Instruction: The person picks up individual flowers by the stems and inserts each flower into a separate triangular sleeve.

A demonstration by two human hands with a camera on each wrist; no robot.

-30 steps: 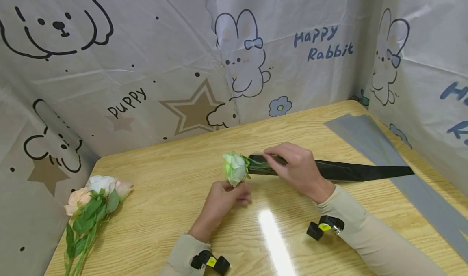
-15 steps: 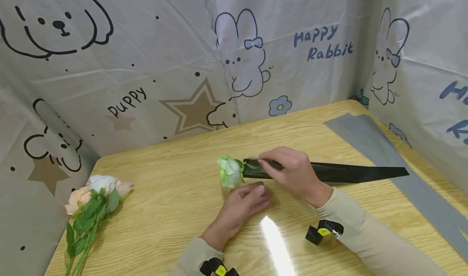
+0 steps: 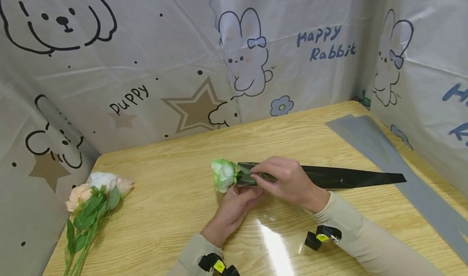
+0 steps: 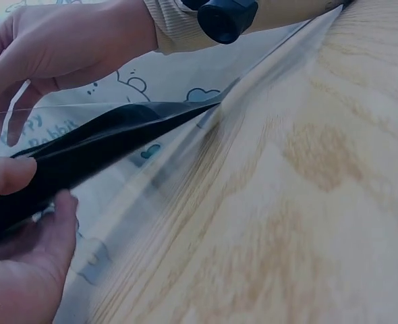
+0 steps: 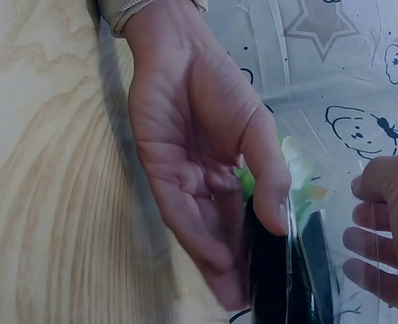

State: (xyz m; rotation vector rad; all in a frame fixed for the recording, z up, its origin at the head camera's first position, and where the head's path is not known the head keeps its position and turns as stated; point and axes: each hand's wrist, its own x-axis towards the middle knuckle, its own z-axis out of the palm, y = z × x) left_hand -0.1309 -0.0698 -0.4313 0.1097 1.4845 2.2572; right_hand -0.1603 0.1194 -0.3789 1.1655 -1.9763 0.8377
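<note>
1. The pale green flower [image 3: 224,174] lies above the middle of the worktop [image 3: 157,227], its bloom outside the mouth of the black sleeve [image 3: 354,178]; the stem seems to run inside.
2. The left hand [image 3: 234,215] grips the sleeve just below the bloom, thumb over and fingers under, probably to steady its mouth.
3. The right hand [image 3: 287,182] appears to pinch the sleeve's clear edge, presumably to keep it parted.
4. The bunch of flowers [image 3: 91,209] and grey sheets [image 3: 369,140] lie to either side, leaving both hands room.
</note>
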